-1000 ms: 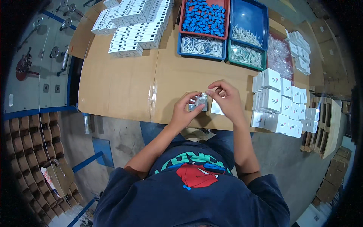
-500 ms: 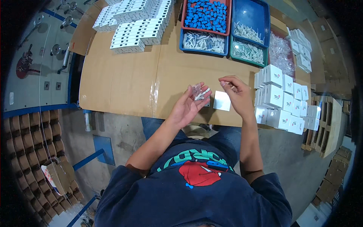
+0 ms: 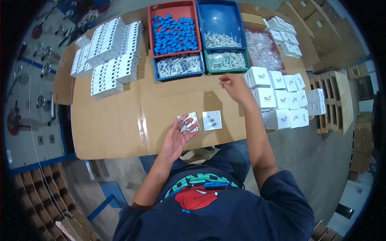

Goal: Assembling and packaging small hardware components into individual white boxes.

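My left hand is palm up with its fingers half curled around a small clear plastic bag with white pieces in it. Partly behind those fingers is a white square plate. A second white square plate lies flat on the cardboard to the right. My right hand is raised over the table, just short of the green tray. Its thumb and fingers are drawn together; whether anything small is between them I cannot make out. White plugs or rods fill the green tray.
Blue clips fill a red tray. Below it, a blue tray holds white and grey pieces. Another blue tray holds white rods. Clear bags are heaped at right. White boxes stand stacked at right and left.
My right hand has moved from beside the plate away toward the green tray. The left hand still holds the clear bag. The whole view has shifted, showing the trays lower and further left.
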### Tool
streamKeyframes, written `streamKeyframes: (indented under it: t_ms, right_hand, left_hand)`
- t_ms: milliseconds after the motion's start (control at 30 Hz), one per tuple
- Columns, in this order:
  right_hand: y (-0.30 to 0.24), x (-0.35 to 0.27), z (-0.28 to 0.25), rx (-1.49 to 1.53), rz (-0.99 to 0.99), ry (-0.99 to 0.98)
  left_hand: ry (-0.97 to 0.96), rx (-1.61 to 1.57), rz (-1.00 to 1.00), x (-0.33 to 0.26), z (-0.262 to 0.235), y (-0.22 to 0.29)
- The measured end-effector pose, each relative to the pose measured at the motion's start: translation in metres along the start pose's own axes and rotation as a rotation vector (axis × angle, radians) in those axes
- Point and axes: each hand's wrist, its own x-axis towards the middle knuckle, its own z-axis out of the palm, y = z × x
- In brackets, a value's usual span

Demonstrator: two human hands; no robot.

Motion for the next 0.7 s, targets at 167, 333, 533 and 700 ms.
streamKeyframes:
  t_ms: [167, 333, 533, 700]
  right_hand:
    - [0.046, 0.103, -0.036, -0.462, -0.008, 0.234]
    - [0.087, 0.171, -0.046, -0.699, 0.165, 0.192]
    - [0.091, 0.165, -0.01, -0.774, 0.145, 0.164]
    - [0.09, 0.166, -0.014, -0.706, 0.186, 0.258]
  left_hand:
    - [0.012, 0.009, -0.034, 0.005, 0.001, -0.005]
    - [-0.013, 0.04, -0.054, 0.011, 0.005, -0.006]
    - [0.013, 0.045, -0.024, 0.011, 0.002, 0.0]
    - [0.02, 0.059, -0.025, 0.013, 0.006, 0.004]
